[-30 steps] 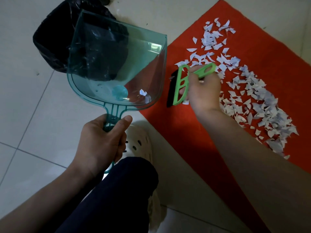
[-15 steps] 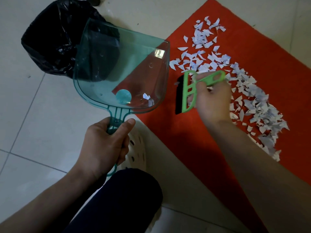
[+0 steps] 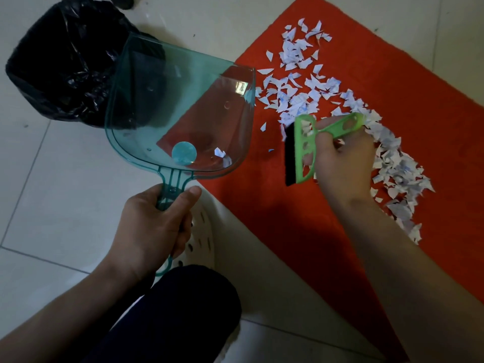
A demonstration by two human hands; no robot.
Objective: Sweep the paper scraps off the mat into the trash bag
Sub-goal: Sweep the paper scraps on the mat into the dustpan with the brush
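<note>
A red mat [image 3: 301, 231] lies on the tiled floor, strewn with several white paper scraps [image 3: 298, 82] in a band running from its top to the right. My left hand [image 3: 154, 226] grips the handle of a clear teal dustpan [image 3: 183, 108], held tilted with its right edge over the mat's left edge; one scrap [image 3: 219, 152] lies inside it. My right hand [image 3: 343, 161] holds a green hand brush [image 3: 305, 150] with black bristles, over the scraps. A black trash bag [image 3: 65, 64] stands open at the upper left, partly behind the dustpan.
Pale floor tiles [image 3: 52, 179] surround the mat. My knee in dark trousers [image 3: 170, 315] and a white perforated shoe [image 3: 201, 239] sit at the bottom centre, just left of the mat's edge.
The dustpan has swung from over the trash bag down and right toward the mat. My right hand with the brush has shifted right and lower over the scraps.
</note>
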